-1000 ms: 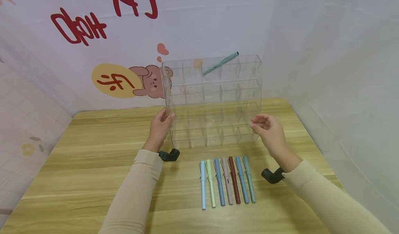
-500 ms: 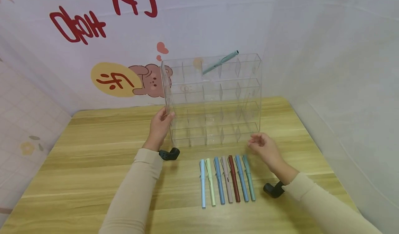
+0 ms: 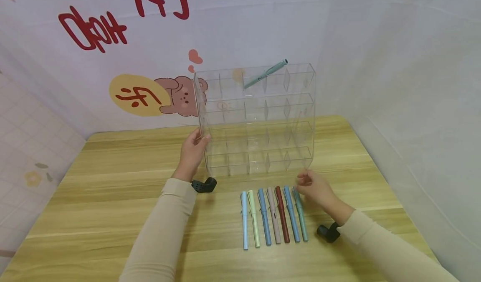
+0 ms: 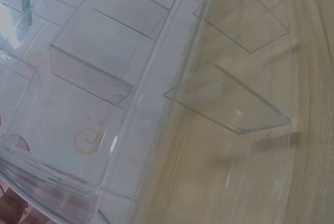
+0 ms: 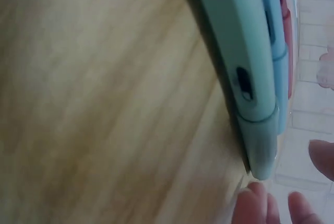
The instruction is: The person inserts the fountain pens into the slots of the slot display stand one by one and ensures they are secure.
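"So, the left hand (image 3: 193, 154)?"
"Fingers grip the clear compartmented rack (image 3: 257, 127) from the left."
"And the right hand (image 3: 317, 191)?"
"Fingers partly parted, empty, beside the teal pen (image 3: 302, 219), rightmost on the surface (image 3: 124, 198)."

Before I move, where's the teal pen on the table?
In the head view, the teal pen lies rightmost of seven, beside a blue pen, its far end near the right hand.
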Motion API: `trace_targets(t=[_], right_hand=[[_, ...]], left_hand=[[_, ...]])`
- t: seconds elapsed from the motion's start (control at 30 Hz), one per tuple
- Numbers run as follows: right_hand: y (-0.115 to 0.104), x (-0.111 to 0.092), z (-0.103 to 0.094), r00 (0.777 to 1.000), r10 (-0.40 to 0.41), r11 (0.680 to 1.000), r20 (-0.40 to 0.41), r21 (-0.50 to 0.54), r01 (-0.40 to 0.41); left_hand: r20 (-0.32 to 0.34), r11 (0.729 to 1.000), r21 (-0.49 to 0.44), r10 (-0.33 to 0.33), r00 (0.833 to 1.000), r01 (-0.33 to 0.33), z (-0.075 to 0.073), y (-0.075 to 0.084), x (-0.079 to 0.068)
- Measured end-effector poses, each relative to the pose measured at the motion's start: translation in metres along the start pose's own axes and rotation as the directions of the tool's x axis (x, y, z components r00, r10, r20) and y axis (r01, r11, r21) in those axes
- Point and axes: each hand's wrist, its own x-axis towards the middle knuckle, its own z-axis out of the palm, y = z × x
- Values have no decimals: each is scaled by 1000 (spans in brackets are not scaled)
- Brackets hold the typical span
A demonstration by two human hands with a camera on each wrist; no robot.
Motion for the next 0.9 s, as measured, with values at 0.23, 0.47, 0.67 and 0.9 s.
trace_targets(t=[0.23, 0.47, 0.67, 0.9], right_hand=[[-3, -2, 3, 999, 13, 993, 36, -117, -8], [-5, -1, 5, 997, 26, 983, 76, -182, -12], [-9, 0, 5, 995, 13, 978, 98, -206, 7], [-8, 4, 8, 994, 16, 974, 106, -228, 9]], left_hand=[[-5, 1000, 14, 5, 1000, -4, 0, -5, 3], [-13, 1000, 13, -1, 1000, 2, 1, -5, 3], [-18, 1000, 9, 0, 1000, 1, 1, -4, 3], [-14, 1000, 6, -3, 1000, 3, 0, -5, 4]])
